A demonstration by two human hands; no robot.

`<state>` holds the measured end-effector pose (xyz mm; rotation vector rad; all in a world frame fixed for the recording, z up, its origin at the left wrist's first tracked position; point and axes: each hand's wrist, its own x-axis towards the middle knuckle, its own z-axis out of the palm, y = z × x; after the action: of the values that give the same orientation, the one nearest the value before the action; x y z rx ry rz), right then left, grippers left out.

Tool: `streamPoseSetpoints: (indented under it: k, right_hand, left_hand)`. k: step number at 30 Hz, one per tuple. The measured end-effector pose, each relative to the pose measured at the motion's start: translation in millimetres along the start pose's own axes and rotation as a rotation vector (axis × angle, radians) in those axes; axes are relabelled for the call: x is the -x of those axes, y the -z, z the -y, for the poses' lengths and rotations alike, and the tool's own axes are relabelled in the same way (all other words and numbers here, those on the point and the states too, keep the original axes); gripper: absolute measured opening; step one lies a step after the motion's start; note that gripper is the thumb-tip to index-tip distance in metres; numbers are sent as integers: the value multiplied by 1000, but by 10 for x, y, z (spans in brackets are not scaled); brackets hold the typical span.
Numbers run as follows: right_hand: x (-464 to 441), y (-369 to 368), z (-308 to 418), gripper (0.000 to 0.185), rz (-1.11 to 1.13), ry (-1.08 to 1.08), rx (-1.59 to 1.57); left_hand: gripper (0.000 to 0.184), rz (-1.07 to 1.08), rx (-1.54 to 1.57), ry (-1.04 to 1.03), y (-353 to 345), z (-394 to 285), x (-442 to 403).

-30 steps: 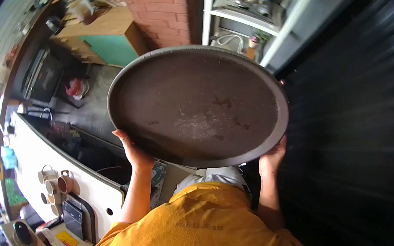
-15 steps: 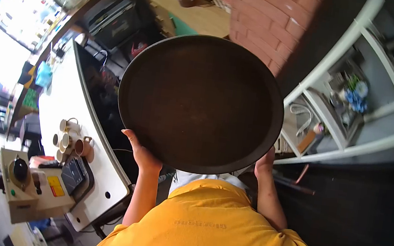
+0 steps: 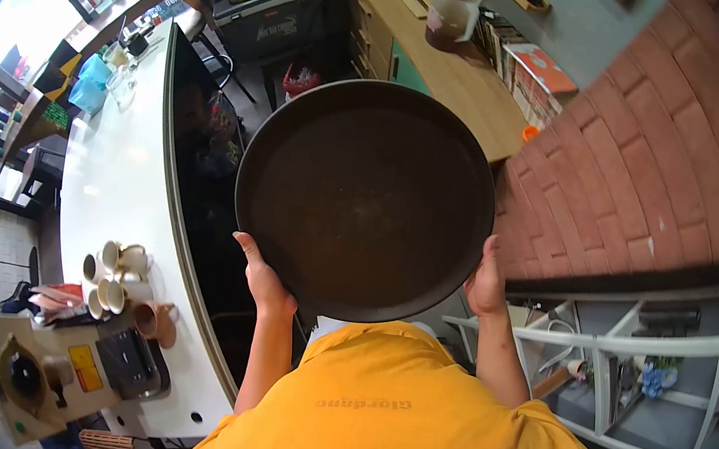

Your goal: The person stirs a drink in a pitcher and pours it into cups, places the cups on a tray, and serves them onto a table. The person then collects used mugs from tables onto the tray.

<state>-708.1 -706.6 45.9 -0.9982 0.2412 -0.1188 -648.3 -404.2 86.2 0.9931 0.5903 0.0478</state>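
A large round dark-brown serving tray [image 3: 366, 198] is held up in front of my body, its inner face toward me and nothing on it. My left hand [image 3: 268, 283] grips its lower left rim, thumb up along the edge. On the opposite side, my right hand [image 3: 486, 285] holds the lower right rim. The fingers of both hands are mostly hidden behind the tray.
To the left runs a white counter [image 3: 115, 183] with several cups [image 3: 113, 269] and a beige machine [image 3: 18, 370]. Ahead is a wooden cabinet [image 3: 451, 78] bearing a plastic jug [image 3: 450, 18]. A brick wall [image 3: 640, 162] and white shelving [image 3: 607, 343] are at right.
My view has swung to the right, bringing more of the wooden cabinet and brick wall into sight. The tray stays in both hands and looks slightly smaller and rounder.
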Motion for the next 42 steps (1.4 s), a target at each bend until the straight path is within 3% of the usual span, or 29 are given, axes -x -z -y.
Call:
streamPoseSetpoints:
  k: [2,4,7,12,14,15,18,22,24,29,32,35,39,41,42]
  right_hand:
    - [-459,-182,15,58,-10,58,89]
    - [-761,-418,45,47,-142,266,325]
    - [-1168,-522,241,41,-38,226,421]
    - [-1901,-153,213,33,-66,156,349]
    - [-2164,38,196,31,-120,123,391]
    - [-2310,130,179,29,-160,117,399]
    - [-2930,530,52,28,-290,99,355]
    - [-3279,1092,-233,36,-502,18,393]
    - [-3377,1239,-249,38,-594,-43,374]
    - [-3532,1504,-372,40,-739,68,371]
    - [-3605,1678,-545,41,-906,39,499]
    - [-3654,1768,-646,42,-964,67,413]
    - [-3729,1612,-635,42,-1142,69,483]
    - [-3807,1243,-326,42,-1284,-81,234]
    - [-3801,1312,-438,42,-1296,-53,243]
  left_hand:
    - [94,71,-46,38,-178,-133,-339]
    - [93,66,-63,42,-327,-224,-668]
    - [93,33,-124,86,-621,-333,-1045]
    - [86,3,-243,128,-1246,-305,-1808]
    - [75,147,-262,149,-1475,-179,-2218]
    - [75,156,-279,147,-1634,-108,-2395]
    - [48,86,-569,-46,-2485,255,-3021]
    - [46,299,-711,87,-3243,552,-3540]
    - [50,387,-1027,271,-3726,551,-3657]
    - [66,741,-1124,390,-4141,1291,-4596]
    - [62,775,-1144,373,-4432,1640,-4745]
    - [51,824,-1141,429,-4705,1858,-4922]
    - [49,1030,-1240,516,-5022,1984,-4979]
    - [47,1103,-1278,515,-5138,2027,-5024]
    - [46,1155,-1288,567,-5163,2071,-5076]
